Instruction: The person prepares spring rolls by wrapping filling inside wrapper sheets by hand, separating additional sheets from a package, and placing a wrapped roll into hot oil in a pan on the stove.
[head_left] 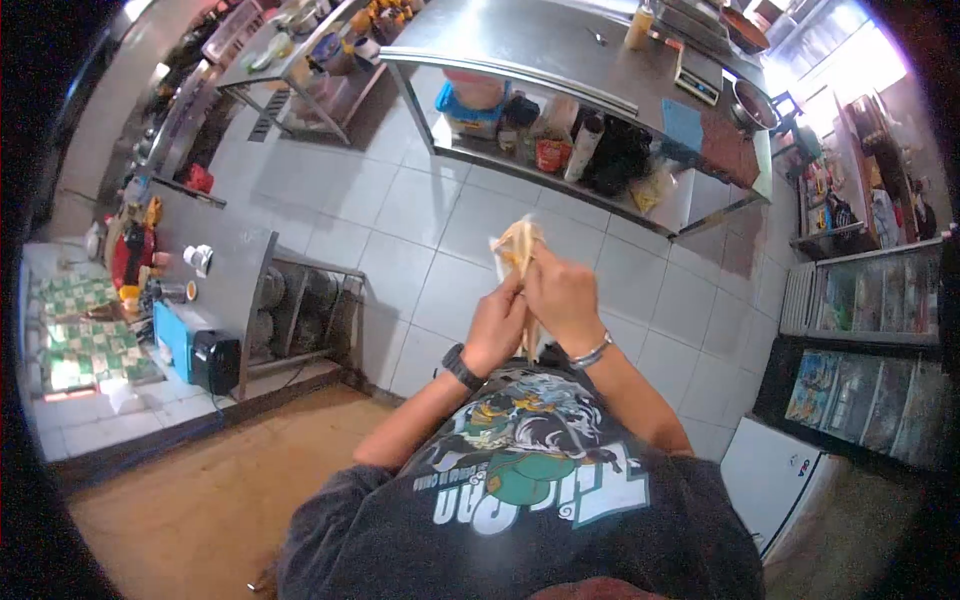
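Observation:
A thin plastic bag [516,243] with something yellowish in it is held up in front of the chest, over the tiled floor. My left hand [497,325], with a dark watch on the wrist, is closed on the lower part of the bag. Close against it, my right hand [562,300], with a metal bracelet on the wrist, pinches the bag from the right. A pale strip hangs down between the hands. What exactly the bag contains is too small to tell.
Ahead stands a steel table [520,50] with containers on its lower shelf and a scale [698,75] on top. Another steel counter [215,250] is at the left, beside a blue box [176,335]. A white fridge [770,480] and glass-door coolers stand at the right.

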